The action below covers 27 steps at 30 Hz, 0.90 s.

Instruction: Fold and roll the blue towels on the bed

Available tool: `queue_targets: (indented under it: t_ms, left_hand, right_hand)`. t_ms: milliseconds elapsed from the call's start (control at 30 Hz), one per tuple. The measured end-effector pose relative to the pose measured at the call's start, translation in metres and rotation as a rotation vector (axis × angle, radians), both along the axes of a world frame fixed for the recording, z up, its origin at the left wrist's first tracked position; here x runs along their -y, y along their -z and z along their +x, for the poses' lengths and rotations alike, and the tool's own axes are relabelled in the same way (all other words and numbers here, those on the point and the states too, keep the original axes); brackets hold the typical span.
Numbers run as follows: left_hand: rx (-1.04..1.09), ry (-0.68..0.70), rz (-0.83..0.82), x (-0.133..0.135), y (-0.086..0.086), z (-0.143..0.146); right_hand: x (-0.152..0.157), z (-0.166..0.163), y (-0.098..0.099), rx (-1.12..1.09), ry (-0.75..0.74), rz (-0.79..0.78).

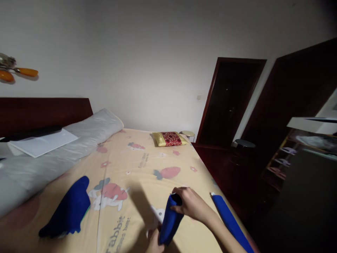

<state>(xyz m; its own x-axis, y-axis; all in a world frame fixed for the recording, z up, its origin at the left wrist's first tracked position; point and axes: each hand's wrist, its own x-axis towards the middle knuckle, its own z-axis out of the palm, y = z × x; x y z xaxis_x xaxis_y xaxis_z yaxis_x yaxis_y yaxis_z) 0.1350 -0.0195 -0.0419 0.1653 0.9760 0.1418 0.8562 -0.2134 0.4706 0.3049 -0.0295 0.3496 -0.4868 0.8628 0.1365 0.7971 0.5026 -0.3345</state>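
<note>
A blue cloth item (170,219), rolled or bunched into a tube, stands between my hands over the yellow printed bed sheet (137,165). My right hand (191,204) grips its upper end. My left hand (153,242), partly cut off by the frame's lower edge, holds its lower end. Another blue cloth piece (70,210) lies on the sheet to the left. A long blue strip with a white tip (228,219) lies along the bed's right edge, beside my right forearm.
A grey bolster (55,151) with a white sheet of paper (42,143) on it runs along the dark headboard at left. A gold-and-red cushion (170,138) sits at the far end. Dark doors (229,102), a stool (243,143) and shelves (284,158) stand right of the bed.
</note>
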Motion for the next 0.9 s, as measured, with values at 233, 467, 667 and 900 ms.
queue_targets:
  t_ms: [233,467,667,900]
  left_hand:
    - [-0.171,0.424,0.51,0.021,0.012,-0.024]
    - [-0.263,0.301,0.875,0.021,0.022,-0.015]
    - [-0.119,0.164,0.976,0.014,0.057,0.003]
    - [-0.113,0.175,0.987,0.015,0.056,0.001]
  right_hand:
    - [-0.007,0.05,0.013,0.022,0.082,-0.118]
    - [-0.056,0.145,-0.014,0.068,0.348,0.028]
    - [-0.082,0.202,0.018,0.108,0.616,0.318]
    - [-0.015,0.242,0.231,0.225,0.627,0.369]
